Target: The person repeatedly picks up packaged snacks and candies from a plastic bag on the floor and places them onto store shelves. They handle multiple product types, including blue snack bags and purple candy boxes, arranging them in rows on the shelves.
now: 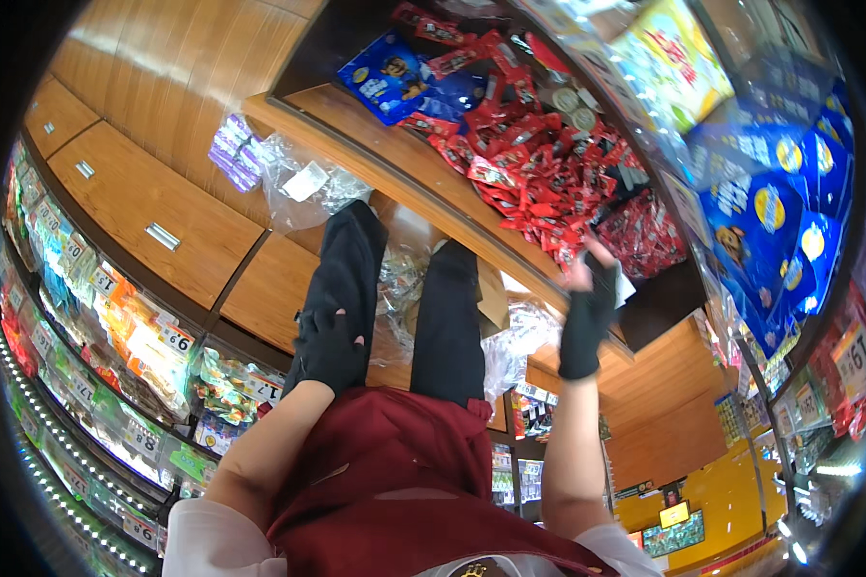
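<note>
My left hand [328,351], in a black fingerless glove, rests on my trouser-covered thigh and holds nothing. My right hand [590,306], gloved the same way and blurred, is over the front edge of an open wooden drawer [397,148]. Its fingertips are beside a heap of small red wrapped packets [527,173]; whether they grip one is unclear. Close to that hand lies a clear bag of red packets [642,234], and a white slip [624,290] shows behind the glove. A blue printed pouch [386,78] lies at the drawer's far left.
Crumpled clear plastic bags [314,180] and a purple-striped pack [234,153] lie on the wooden floor [166,54]. Closed drawers [151,216] and lit shelves of packaged goods [126,324] stand at left. Large blue bags [754,238] are displayed above the open drawer.
</note>
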The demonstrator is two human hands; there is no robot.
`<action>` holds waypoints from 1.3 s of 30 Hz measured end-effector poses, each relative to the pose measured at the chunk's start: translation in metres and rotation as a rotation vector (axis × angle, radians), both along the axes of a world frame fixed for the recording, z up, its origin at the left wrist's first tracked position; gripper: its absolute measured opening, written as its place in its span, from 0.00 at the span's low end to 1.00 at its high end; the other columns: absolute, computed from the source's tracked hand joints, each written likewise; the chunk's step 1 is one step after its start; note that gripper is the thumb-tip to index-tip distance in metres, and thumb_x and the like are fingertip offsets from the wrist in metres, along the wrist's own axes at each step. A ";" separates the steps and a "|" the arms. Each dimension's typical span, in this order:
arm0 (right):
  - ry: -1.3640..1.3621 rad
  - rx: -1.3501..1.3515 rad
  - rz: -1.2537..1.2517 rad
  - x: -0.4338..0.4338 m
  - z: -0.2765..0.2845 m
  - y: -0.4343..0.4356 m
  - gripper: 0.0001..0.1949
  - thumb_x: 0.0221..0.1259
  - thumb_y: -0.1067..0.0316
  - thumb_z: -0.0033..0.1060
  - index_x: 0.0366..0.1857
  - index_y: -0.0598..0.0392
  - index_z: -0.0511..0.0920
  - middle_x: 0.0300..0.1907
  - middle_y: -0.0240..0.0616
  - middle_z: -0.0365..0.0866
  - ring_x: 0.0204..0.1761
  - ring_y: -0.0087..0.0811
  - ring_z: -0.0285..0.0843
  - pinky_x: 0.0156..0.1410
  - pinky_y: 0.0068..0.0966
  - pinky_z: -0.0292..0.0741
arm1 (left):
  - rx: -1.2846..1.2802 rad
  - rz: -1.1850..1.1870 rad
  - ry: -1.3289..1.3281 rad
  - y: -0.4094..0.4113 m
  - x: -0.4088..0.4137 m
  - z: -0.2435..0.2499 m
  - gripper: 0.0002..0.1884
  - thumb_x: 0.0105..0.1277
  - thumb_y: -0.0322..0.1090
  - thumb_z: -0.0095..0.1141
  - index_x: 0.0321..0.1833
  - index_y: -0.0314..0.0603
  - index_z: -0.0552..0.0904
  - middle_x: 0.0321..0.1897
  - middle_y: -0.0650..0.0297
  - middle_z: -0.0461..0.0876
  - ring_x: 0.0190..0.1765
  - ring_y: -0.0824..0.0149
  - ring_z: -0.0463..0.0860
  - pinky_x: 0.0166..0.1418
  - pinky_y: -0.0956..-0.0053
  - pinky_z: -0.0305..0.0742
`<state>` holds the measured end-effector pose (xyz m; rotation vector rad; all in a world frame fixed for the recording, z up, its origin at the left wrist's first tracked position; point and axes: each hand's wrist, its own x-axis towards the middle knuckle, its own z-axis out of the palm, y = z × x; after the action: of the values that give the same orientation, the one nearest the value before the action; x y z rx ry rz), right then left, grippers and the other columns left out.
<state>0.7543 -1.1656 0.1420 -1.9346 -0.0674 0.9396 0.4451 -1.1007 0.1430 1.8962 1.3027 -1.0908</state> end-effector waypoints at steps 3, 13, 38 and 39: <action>0.006 0.088 0.322 -0.036 -0.112 0.083 0.17 0.61 0.61 0.64 0.49 0.59 0.75 0.44 0.38 0.78 0.48 0.28 0.75 0.55 0.24 0.70 | 0.047 0.047 0.075 -0.001 -0.032 -0.015 0.28 0.58 0.45 0.53 0.61 0.42 0.71 0.62 0.47 0.66 0.64 0.41 0.63 0.62 0.45 0.61; -0.515 -0.780 1.261 -0.037 -0.352 0.263 0.51 0.35 0.25 0.63 0.64 0.51 0.67 0.61 0.50 0.72 0.64 0.45 0.69 0.67 0.39 0.65 | 0.122 0.237 -0.121 0.045 -0.081 -0.016 0.19 0.53 0.36 0.55 0.49 0.45 0.77 0.57 0.47 0.70 0.62 0.42 0.66 0.63 0.49 0.62; 0.074 -0.007 0.384 -0.063 0.077 0.069 0.08 0.61 0.71 0.63 0.42 0.61 0.82 0.31 0.24 0.79 0.33 0.13 0.71 0.38 0.14 0.68 | -0.634 1.569 -1.129 0.149 0.057 0.016 0.26 0.60 0.36 0.62 0.60 0.35 0.72 0.50 0.60 0.78 0.54 0.67 0.75 0.60 0.71 0.68; 0.101 0.000 0.317 -0.062 0.092 0.055 0.09 0.61 0.69 0.63 0.42 0.60 0.82 0.32 0.25 0.79 0.35 0.13 0.70 0.40 0.15 0.69 | -0.617 1.586 -1.018 0.147 0.063 0.021 0.24 0.60 0.36 0.62 0.58 0.35 0.74 0.47 0.61 0.79 0.51 0.68 0.76 0.59 0.71 0.69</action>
<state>0.6924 -1.1110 0.2335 -1.9059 -0.3228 1.2441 0.5083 -0.9539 0.1641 0.3437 1.0856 0.3199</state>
